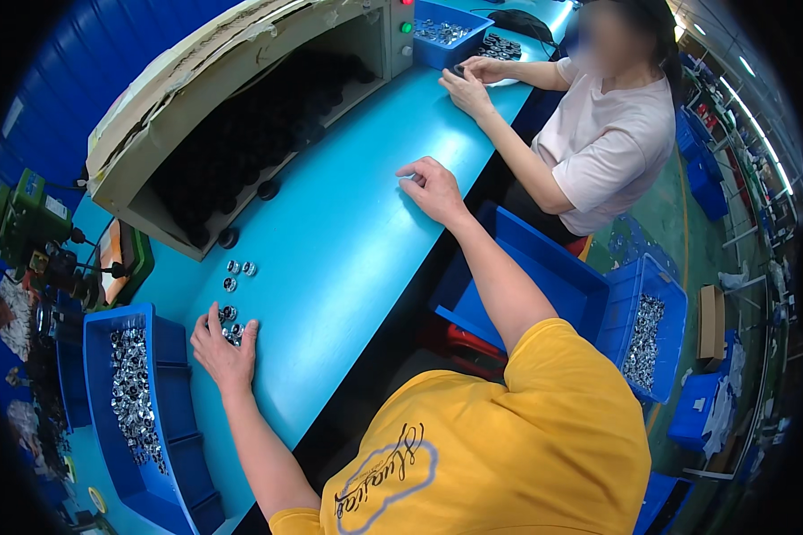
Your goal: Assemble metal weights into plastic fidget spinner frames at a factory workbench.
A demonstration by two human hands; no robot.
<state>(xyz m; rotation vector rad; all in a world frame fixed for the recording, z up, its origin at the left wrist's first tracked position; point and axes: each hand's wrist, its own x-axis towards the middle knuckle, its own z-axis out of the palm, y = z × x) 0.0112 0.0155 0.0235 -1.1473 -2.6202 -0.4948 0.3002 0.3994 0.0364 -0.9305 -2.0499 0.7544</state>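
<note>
Several small shiny metal ring-like parts with dark centres (230,285) lie on the turquoise table (357,241) at the left. My left hand (226,357) rests palm down beside the nearest of them. Its thumb and fingers are spread, with a couple of the parts in the gap between them. Whether the fingers touch these parts, I cannot tell. Farther right, my right hand (433,190) hovers over or rests on the table near its front edge. Its index finger stretches out apart from the thumb, and nothing shows between them. The other fingers are curled and partly hidden.
A box-like chamber (120,183) full of black round pieces stands behind; two black pieces (228,237) lie before it. Blue bins of metal parts stand left (174,401) and right (678,312). A green machine (31,223) is far left. A co-worker (611,134) handles a dark piece.
</note>
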